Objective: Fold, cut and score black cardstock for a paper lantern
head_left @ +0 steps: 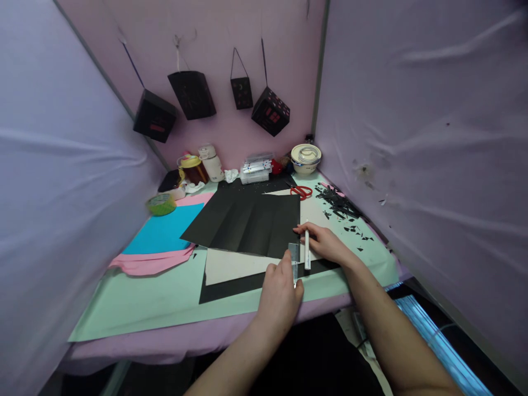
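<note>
A sheet of black paper (251, 223) with several fold creases lies over white and black sheets on the table. My left hand (280, 289) is closed around a short clear ruler (293, 258), whose upper end is by the black paper's near right corner. Just to the right, my right hand (324, 242) holds a slim white pen-like tool (307, 253), pointing toward me. Fingertips of that hand reach the right edge of the black paper. Whether the tool is a pen or a knife cannot be made out.
Red-handled scissors (301, 191) lie behind the paper, with black paper scraps (338, 203) to the right. Blue paper (165, 228) and a roll of tape (161, 204) are at left. Bottles, a clear box (254, 175) and a lidded bowl (306, 159) line the back, beneath hanging black lanterns (271, 111).
</note>
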Tool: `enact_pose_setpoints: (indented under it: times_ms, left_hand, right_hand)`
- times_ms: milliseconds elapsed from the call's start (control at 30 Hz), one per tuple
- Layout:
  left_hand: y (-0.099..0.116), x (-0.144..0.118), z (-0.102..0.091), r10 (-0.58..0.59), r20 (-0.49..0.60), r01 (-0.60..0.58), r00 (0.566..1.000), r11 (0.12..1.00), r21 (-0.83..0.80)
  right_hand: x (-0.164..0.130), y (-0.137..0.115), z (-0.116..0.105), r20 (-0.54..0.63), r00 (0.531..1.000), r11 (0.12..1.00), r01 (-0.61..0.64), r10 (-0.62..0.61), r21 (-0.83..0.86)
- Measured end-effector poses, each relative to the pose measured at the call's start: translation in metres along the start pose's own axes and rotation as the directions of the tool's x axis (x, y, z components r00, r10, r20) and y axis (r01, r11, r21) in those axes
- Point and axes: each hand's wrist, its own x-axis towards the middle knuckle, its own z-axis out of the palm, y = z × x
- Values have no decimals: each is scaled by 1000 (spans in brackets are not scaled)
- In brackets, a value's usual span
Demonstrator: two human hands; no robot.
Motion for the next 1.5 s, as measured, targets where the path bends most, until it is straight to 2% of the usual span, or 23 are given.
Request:
enact_pose_setpoints:
  times_ms: [233,433,900,1200,1500]
  left_hand:
    - [1,0,-2,61,0,-61,998,997,37]
    - [1,0,-2,44,-8,-44,999,998,51]
    - [-3,-1,5,86,-51,-82,995,994,78]
    - [-1,0,5,87,-37,-82,996,991,105]
    - [-3,-2,2,109,-72,-100,991,987,126]
  right_hand:
    - [0,4,1,8,1000,1000,10,-10,-3]
    - [1,6,2,10,1000,1000,5,-5,-2]
    - [0,3,0,-2,1000,1000,6,-6,-1]
    - [0,3,1,4,1000,1000,-1,1,11]
    - [0,4,0,13,1000,1000,7,-7,-11]
